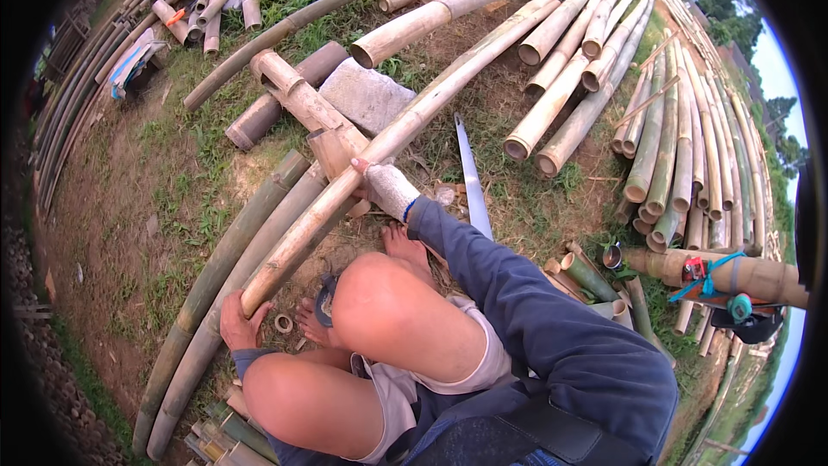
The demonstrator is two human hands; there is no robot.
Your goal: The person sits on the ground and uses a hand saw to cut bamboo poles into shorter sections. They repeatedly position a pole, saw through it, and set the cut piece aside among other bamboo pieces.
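Note:
A long pale bamboo pole (302,239) runs from beside my left knee up toward the far right. My left hand (241,321) is bare and cups the pole's near end, its thumb and fingers about the cut edge. Farther along, my right hand (386,188), in a white glove with bare fingertips, grips the pole from its right side. There the pole crosses a rest made of short bamboo pieces (315,108). A pale saw blade (472,179) lies on the grass to the right of the gloved hand. A small cut bamboo ring (283,323) sits near my left hand.
A stone block (366,95) stands against the bamboo rest. Two greenish poles (207,293) lie to the left. Bamboo poles are stacked at the far right (673,147). Short offcuts (586,276) lie on the right, beside a thick pole (716,272) with tools tied on.

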